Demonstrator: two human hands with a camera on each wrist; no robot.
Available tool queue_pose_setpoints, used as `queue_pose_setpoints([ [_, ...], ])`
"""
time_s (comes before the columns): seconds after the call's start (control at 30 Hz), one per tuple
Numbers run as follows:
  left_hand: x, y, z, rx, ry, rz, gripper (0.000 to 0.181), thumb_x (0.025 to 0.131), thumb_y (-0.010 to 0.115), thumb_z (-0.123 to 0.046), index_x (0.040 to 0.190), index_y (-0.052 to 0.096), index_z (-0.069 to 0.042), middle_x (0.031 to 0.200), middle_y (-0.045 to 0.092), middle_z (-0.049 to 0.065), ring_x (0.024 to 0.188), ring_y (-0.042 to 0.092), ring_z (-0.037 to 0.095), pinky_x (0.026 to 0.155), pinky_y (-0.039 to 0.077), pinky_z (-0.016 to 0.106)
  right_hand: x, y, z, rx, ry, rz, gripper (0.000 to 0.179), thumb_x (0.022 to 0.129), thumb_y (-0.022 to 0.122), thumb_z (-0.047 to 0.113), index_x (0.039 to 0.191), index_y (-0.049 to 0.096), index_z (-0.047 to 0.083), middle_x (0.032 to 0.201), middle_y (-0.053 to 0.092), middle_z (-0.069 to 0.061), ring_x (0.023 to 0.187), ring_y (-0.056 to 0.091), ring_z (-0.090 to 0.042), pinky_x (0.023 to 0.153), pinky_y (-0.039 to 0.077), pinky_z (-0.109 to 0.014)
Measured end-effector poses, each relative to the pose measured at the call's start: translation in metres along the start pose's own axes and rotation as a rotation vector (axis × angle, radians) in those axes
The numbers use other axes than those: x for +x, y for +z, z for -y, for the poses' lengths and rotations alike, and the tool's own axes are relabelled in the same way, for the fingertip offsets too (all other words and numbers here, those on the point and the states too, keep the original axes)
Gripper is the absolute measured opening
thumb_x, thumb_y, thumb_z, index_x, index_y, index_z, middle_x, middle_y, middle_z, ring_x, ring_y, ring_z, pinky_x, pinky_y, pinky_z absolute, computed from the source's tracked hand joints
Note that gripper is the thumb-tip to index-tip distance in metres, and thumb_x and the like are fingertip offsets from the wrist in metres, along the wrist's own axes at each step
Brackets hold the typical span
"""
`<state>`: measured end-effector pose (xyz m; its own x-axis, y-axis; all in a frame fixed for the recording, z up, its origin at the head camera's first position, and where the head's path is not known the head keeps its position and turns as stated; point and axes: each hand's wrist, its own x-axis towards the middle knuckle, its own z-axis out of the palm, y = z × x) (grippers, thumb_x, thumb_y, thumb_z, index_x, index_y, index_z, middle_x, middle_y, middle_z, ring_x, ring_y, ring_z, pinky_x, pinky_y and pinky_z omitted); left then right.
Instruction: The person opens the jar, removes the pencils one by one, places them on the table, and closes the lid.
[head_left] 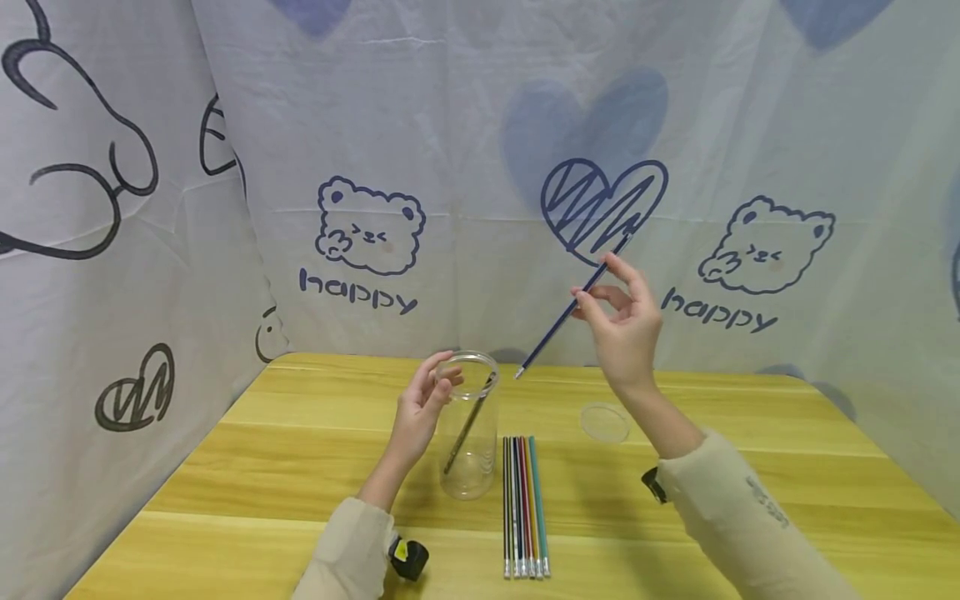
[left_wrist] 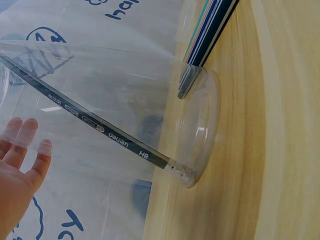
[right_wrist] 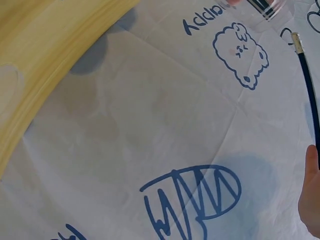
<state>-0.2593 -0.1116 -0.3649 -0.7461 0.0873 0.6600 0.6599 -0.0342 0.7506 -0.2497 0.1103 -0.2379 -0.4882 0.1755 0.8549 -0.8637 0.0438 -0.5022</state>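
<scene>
- Pencil, slim, dark blue, metal-tipped (head_left: pixel 555 331): up off the pale yellow wood-grain worktop (head_left: pixel 262 458), pinched in right hand (head_left: pixel 626 321), thumb and fingertips nearly together on its shaft
- Long axis slants: tipped end low and left, other end high and right
- Key relation: low metal tip sits just right of the mouth of the tall clear plastic jar (head_left: pixel 480 442), near but apart, not over the opening; right fingers are up and right of that mouth
- Left hand (head_left: pixel 420 408) is the nearer one to the jar, thumb and fingers bent part-way round its upper left side
- Jar upright, left of the worktop's middle, nearer the far edge than either far corner; black pencil (left_wrist: pixel 90 116) leans inside, metal end down at the base
- Row of slim coloured pencils (head_left: pixel 525 508) flat just right of the jar, metal ends toward near edge
- Clear round lid (head_left: pixel 605 422) flat, right of the row, toward far edge
- Hard to see: held pencil's upper end blends into the blue heart print on the white cloth (head_left: pixel 480 267); the right-wrist view crops hand and pencil at its right side; left thumb not visible in the left-wrist view, grip pressure can't tell
</scene>
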Motion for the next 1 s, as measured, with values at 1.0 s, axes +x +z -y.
queue_pose_setpoints([
  [1.0, 0.001, 0.000, -0.001, -0.010, -0.008, 0.005, 0.040, 0.094, 0.044, -0.021, 0.129, 0.039, -0.001, 0.111, 0.054, 0.026, 0.100, 0.056, 0.024, 0.080, 0.045, 0.032, -0.046, -0.024, -0.035, -0.195, 0.476, 0.219, 0.044, 0.079, 0.058, -0.012, 0.121, 0.048, -0.007, 0.116, 0.051, -0.018, 0.069, 0.055, -0.005, 0.061, 0.053, -0.029],
])
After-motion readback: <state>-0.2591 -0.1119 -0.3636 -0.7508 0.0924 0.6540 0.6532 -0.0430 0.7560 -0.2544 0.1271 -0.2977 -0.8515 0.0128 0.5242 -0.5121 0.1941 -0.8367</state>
